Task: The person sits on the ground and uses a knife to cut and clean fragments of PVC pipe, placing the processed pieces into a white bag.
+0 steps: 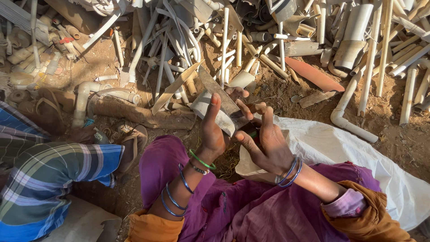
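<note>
We sit on bare dirt ground (394, 139) hemmed by heaped pipe scraps (277, 31); our left hand (212, 130) and right hand (266, 143) both grasp a flat pipe shard (219, 105) above our lap, a white sack (340, 152) at right.

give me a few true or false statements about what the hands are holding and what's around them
1. Both hands grip a flat grey blade and a piece of pale pipe. True.
2. The left hand wears no bangles. False: green and blue bangles circle that wrist.
3. A white sack lies on the ground by the right hand. True.
4. The pile of pipes ahead is stacked neatly on a shelf. False: it lies jumbled on bare dirt.
</note>
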